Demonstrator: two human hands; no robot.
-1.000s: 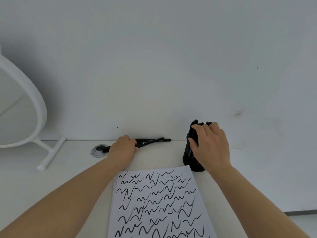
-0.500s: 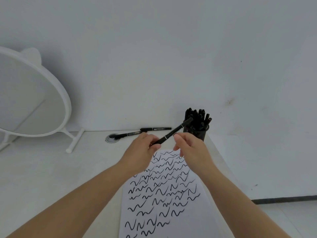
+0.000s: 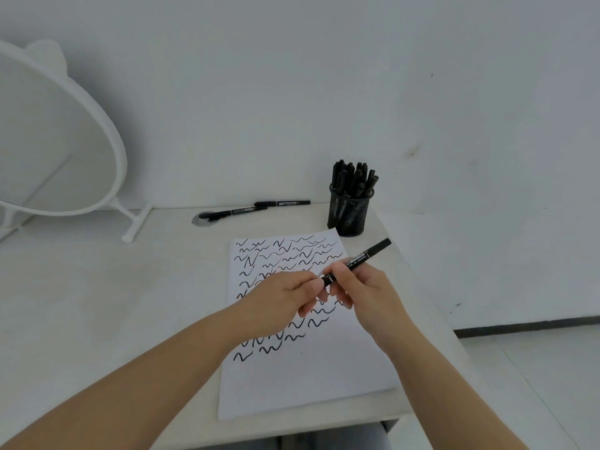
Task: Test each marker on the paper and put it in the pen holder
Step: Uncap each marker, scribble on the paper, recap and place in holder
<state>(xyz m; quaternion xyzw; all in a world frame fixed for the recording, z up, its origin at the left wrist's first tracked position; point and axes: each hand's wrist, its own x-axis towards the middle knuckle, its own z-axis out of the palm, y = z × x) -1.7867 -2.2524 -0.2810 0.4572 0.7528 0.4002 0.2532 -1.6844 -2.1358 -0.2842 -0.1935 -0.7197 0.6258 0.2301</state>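
Both hands hold one black marker [image 3: 363, 257] slanted above the white paper [image 3: 302, 371], which is covered with black squiggles. My left hand [image 3: 279, 300] pinches its lower end at the cap; my right hand [image 3: 363, 292] grips the barrel. The black mesh pen holder [image 3: 350, 211], filled with several black markers, stands behind the paper's far right corner. Two more black markers [image 3: 259, 207] lie on the desk near the wall.
A round white mirror on a stand [image 3: 61, 151] leans at the far left. A round cable grommet [image 3: 204, 219] sits in the white desk [image 3: 97, 287] by the loose markers. The desk's right edge runs just past the holder; the floor [image 3: 535, 368] lies beyond.
My left hand picked a marker from near the wall and brought it over the paper. My right hand left the pen holder and took hold of the marker's barrel. Both hands have come nearer.
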